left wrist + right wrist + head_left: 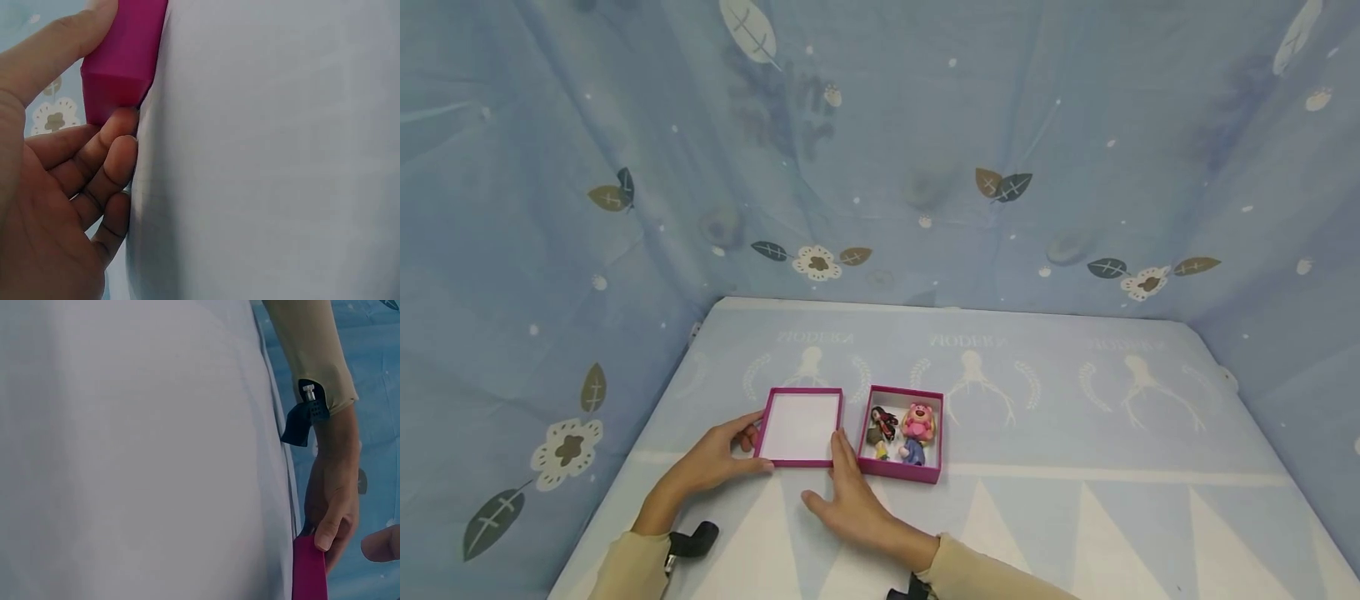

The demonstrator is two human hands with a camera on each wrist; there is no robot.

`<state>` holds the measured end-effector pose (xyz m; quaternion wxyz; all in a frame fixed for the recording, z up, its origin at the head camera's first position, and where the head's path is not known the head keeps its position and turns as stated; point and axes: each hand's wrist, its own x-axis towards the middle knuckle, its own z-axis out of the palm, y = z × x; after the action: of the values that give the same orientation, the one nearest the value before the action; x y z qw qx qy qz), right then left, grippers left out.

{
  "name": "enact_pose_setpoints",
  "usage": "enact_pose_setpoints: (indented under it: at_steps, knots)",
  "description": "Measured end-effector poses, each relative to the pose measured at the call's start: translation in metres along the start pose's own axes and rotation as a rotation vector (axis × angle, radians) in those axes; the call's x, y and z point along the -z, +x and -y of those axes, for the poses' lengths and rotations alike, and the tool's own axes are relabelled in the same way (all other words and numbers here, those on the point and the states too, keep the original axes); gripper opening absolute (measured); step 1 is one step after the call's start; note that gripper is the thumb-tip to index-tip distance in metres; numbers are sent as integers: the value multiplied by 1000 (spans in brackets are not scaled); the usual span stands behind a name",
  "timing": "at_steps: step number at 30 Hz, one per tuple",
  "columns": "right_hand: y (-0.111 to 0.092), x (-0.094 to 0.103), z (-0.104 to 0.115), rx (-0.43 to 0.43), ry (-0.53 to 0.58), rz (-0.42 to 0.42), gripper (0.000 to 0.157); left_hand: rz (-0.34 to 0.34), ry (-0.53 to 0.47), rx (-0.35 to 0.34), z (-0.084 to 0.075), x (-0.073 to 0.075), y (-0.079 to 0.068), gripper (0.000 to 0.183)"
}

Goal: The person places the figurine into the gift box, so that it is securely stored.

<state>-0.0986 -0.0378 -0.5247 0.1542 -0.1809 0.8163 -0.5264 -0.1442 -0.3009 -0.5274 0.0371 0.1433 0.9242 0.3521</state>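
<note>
A shallow magenta box lid lies on the table with its white inside facing up. My left hand holds its left side, thumb at the near corner; in the left wrist view the thumb lies along the magenta wall and the other fingers curl by the corner. Against the lid's right edge rest the fairly straight fingers of my right hand, thumb apart. Right of the lid stands the magenta box, with a pink bear figurine, a dark-haired figurine and a blue-clothed figurine inside.
A pale patterned cloth covers the table. Blue curtains with leaf and flower prints hang behind and at both sides. A black wrist mount sticks out from the left sleeve, another from the right sleeve.
</note>
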Motion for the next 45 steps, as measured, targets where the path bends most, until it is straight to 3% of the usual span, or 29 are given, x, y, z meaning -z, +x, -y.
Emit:
enact_pose_setpoints:
  at_steps: [9,15,23,32,45]
  knots:
    - [-1,4,5,3,-7,-5,89,-60,-33,-91,1,2,-3,89]
    - [-2,7,11,6,-19,-4,90,-89,-25,-83,-1,2,-7,87]
    - [-2,11,23,41,-30,-21,89,-144,-65,-130,-4,8,-13,86]
    - [-2,22,35,70,44,-11,88,-175,-102,-147,-12,14,-18,88]
    - [3,50,45,103,41,-96,83,-208,-98,-199,-32,19,-5,90]
